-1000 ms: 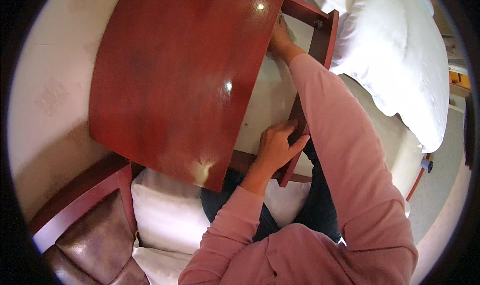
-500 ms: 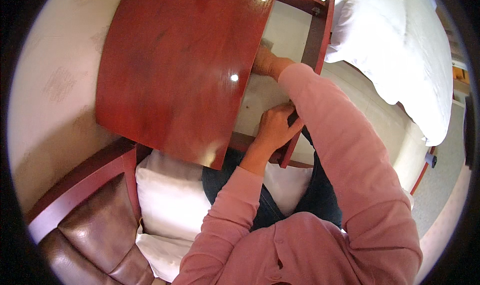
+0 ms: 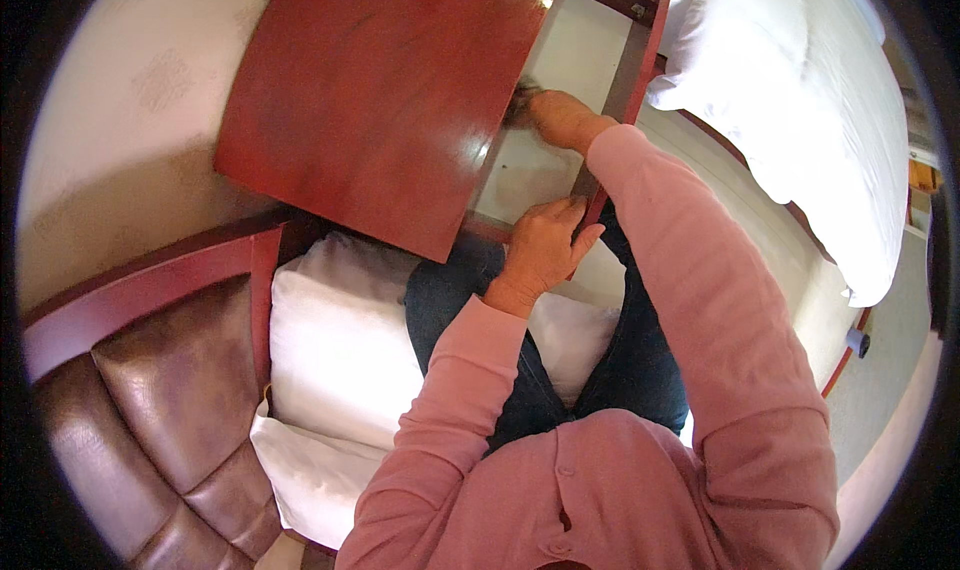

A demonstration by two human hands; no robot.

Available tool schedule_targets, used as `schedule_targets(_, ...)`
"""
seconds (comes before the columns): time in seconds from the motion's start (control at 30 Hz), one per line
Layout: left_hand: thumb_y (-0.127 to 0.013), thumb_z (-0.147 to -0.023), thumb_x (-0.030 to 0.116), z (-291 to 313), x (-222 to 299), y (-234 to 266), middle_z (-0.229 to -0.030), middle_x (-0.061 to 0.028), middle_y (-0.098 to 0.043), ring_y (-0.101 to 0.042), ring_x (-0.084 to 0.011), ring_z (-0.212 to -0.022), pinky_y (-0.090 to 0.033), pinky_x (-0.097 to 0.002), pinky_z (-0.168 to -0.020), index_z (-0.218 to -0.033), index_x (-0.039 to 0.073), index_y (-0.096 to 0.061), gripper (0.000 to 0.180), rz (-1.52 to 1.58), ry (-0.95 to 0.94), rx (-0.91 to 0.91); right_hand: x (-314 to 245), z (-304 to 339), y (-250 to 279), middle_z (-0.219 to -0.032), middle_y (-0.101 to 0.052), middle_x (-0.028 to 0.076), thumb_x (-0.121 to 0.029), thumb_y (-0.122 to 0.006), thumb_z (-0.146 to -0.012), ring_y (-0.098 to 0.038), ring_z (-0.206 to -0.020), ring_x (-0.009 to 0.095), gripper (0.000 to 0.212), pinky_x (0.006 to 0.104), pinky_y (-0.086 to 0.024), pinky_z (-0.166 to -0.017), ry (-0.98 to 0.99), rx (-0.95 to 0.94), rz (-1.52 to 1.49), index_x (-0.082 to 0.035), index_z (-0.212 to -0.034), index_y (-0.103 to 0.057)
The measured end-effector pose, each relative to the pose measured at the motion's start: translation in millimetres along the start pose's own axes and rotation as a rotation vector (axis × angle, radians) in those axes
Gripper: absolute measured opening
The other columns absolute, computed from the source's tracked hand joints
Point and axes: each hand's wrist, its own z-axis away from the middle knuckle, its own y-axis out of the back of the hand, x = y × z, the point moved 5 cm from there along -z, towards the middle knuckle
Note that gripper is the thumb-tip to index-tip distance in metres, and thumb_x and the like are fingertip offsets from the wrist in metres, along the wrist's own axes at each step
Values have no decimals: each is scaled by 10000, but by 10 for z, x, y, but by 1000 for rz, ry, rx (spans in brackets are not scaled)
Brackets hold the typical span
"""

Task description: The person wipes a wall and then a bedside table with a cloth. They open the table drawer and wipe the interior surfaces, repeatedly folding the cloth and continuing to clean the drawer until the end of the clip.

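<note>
A big pale wall point(image 3: 150, 90) w/ faint patches is on the L. Puffy white bedding point(image 3: 790, 80) is on the R, all folds & w/ a wavy edge. A padded, shiny brown headboard point(image 3: 185, 370) w/ a dark red frame is at lower L, next to some smooth white cloth point(image 3: 340, 360). A wide, flat, shiny red-brown wooden cabinet top point(image 3: 380, 100) is up near the wall. The person wears a pink long-sleeved shirt point(image 3: 620, 470) w/ buttons, & dark blue jeans point(image 3: 445, 305); one leg is close to the cabinet top's near corner. A dark red wooden drawer point(image 3: 632, 70) w/ a pale flat bottom is out past the cabinet top's edge, on the R side of it. R hand point(image 3: 565, 118) is inside the drawer, back of the hand up, fingers by the cabinet top's edge. Can't tell if it's open or closed, b/c the fingertips are blurry. L hand point(image 3: 540, 245) touches the near end of the drawer's front board, thumb out to the R; can't tell if it grips. Smallest is a dark grey, fuzzy-looking thing point(image 3: 519, 103) in the drawer, right at the R hand's fingers & partly hidden; too blurry to say what it is.
</note>
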Motion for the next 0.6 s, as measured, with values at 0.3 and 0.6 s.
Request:
schedule_targets(0.3, -600, -865, 252, 30, 33, -59, -880, -182, -632, -603, -397, -814, -479, -480, -697, -945, 20, -618, 246, -73, -56, 187, -287, 462, -167, -1378, -442, 159, -36, -549, -816, -573, -1138, 359, 488, 406, -513, -916, 307, -361, 358, -89, -1300, -530)
schedule_targets(0.6, -654, -804, 237, -75, -26, -161, -669, -140, -596, -595, -354, -594, -474, -460, -555, -707, 48, -605, 218, -199, 6, 352, -373, 422, -301, -1542, -266, 125, -68, -500, -888, -443, -1306, 328, 511, 374, -470, -1004, 437, -60, 364, -102, -1396, -453)
